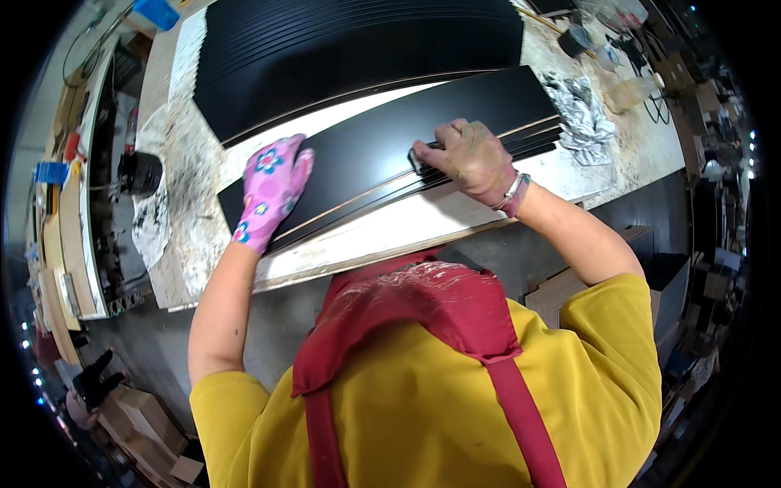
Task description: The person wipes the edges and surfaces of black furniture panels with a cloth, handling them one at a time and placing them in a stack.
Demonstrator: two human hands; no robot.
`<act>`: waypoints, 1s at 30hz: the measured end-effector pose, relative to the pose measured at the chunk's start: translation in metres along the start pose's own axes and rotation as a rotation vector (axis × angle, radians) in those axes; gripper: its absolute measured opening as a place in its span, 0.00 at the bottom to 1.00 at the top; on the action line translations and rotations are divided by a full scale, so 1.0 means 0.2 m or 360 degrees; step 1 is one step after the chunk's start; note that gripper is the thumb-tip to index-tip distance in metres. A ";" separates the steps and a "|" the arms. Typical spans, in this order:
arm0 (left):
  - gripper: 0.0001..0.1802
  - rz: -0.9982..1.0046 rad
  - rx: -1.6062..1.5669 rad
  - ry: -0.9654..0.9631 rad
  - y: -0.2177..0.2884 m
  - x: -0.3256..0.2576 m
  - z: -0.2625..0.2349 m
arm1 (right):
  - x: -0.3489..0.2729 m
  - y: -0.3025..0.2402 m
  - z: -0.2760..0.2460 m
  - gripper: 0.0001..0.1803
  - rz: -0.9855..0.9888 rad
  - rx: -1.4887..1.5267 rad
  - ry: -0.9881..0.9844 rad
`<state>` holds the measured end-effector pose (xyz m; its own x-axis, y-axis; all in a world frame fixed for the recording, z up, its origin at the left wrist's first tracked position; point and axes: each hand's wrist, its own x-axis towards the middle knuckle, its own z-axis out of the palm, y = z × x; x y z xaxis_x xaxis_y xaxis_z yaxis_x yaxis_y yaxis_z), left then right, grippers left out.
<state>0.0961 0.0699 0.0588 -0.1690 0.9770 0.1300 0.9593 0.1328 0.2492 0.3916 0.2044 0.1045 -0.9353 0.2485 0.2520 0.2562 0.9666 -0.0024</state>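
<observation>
A long black panel [366,138] lies on the worktable, over a few similar black panels whose edges show along its near side. My left hand [275,185], in a pink flowered glove, rests flat on the panel's left end with its fingers stretched out. My right hand [473,163], in a stained glove, is closed at the panel's near edge, right of the middle. It grips a small black block-like tool [418,161], mostly hidden by the fingers, which touches the panel near the edge.
Behind the panel, a large stack of black panels [358,49] is fanned out. A crumpled grey-stained cloth [582,122], a clear bottle [634,93] and a dark cup [575,41] stand at the right. A dark round container [141,173] is at the left.
</observation>
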 end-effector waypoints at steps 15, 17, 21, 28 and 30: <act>0.18 -0.0028 0.0005 -0.0143 0.05 0.03 -0.01 | -0.86 1.22 -0.17 0.11 0.0473 -0.0654 -0.0132; 0.18 -0.0003 0.0016 -0.0132 0.03 0.03 0.01 | -0.93 1.26 -0.26 0.13 0.0825 -0.0522 -0.0377; 0.19 0.0188 -0.0054 -0.0153 0.16 0.22 0.04 | -1.07 1.25 -0.03 0.23 0.1696 0.1476 0.0332; 0.26 0.0224 -0.0283 -0.0249 0.86 0.70 0.27 | -1.40 1.36 0.39 0.23 0.1493 0.2639 0.1109; 0.28 0.0292 -0.0204 -0.0370 0.89 0.71 0.28 | -1.45 1.46 0.43 0.19 0.1311 0.3019 0.1250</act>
<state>0.2560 0.2411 0.0683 0.0747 0.9966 -0.0354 0.9303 -0.0568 0.3624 0.7165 0.4195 -0.0532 -0.3937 0.9162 -0.0748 -0.4971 -0.2806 -0.8210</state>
